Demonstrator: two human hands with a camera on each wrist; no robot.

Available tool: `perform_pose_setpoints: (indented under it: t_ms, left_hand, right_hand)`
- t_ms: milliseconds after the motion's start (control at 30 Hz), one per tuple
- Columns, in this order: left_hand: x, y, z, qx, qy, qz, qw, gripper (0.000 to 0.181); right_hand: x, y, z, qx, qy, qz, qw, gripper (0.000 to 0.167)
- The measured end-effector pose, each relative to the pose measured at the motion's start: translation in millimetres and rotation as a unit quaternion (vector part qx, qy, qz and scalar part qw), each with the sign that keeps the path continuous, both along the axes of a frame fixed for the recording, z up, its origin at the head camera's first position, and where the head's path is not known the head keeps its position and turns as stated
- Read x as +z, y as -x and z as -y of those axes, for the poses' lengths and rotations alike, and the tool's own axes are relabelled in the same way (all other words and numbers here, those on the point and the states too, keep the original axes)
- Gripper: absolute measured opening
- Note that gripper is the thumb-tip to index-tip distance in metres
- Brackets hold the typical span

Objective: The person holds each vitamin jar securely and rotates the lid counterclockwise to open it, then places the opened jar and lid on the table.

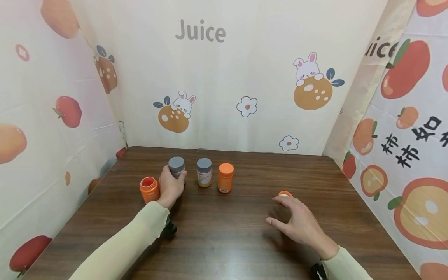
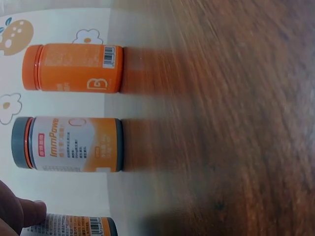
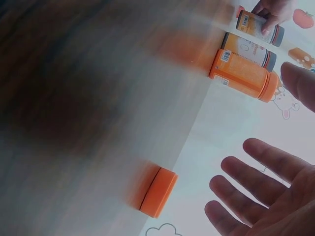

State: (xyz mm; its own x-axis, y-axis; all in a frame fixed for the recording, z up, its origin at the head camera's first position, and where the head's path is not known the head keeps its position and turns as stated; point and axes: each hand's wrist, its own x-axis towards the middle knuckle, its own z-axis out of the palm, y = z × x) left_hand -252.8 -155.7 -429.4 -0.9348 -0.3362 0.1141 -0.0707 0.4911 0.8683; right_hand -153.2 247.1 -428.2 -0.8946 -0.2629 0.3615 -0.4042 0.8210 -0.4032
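Observation:
My left hand (image 1: 170,188) grips a grey-capped supplement bottle (image 1: 176,164) on the left part of the table, thumb on its near side. Just left of that hand stands an uncapped orange bottle (image 1: 149,189), its mouth open upward. To the right come a second grey-capped bottle (image 1: 204,177) with a white and orange label, then a capped orange bottle (image 1: 225,179). My right hand (image 1: 302,223), fingers spread and holding nothing, hovers by a loose orange cap (image 3: 158,192) on the table. In the head view its fingers partly cover that cap.
All of this stands on a dark wooden table (image 1: 224,241). Printed curtains (image 1: 224,77) hang behind the table and along both sides.

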Motion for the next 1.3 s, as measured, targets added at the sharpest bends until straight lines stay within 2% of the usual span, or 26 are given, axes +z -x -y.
perform_pose_setpoints:
  t_ms: [300,567,833,1067,1300]
  left_hand:
    - [3.0,-7.9,-4.0,-0.011,0.014,-0.009,0.9998,0.067]
    - [11.8,-18.6,-9.4,-0.024,0.017,-0.024,0.9993,0.067]
    - [20.3,-29.3,-13.4,-0.045,0.007,-0.014,0.9989,0.069]
    - [23.8,-38.3,-18.2,-0.063,0.019,-0.004,0.9978,0.069]
    - [25.8,-47.6,-24.0,-0.083,0.030,-0.023,0.9959,0.067]
  right_hand:
    - [0.8,-0.4,0.4,0.001,0.004,0.000,1.0000,0.065]
    - [1.1,-0.8,0.1,0.001,0.003,0.000,1.0000,0.065]
    - [1.5,-0.8,0.3,0.002,0.004,-0.002,1.0000,0.065]
    - [2.4,-0.7,1.0,0.004,0.004,-0.002,1.0000,0.066]
    - [1.4,-0.3,1.3,0.004,0.006,-0.006,1.0000,0.065]
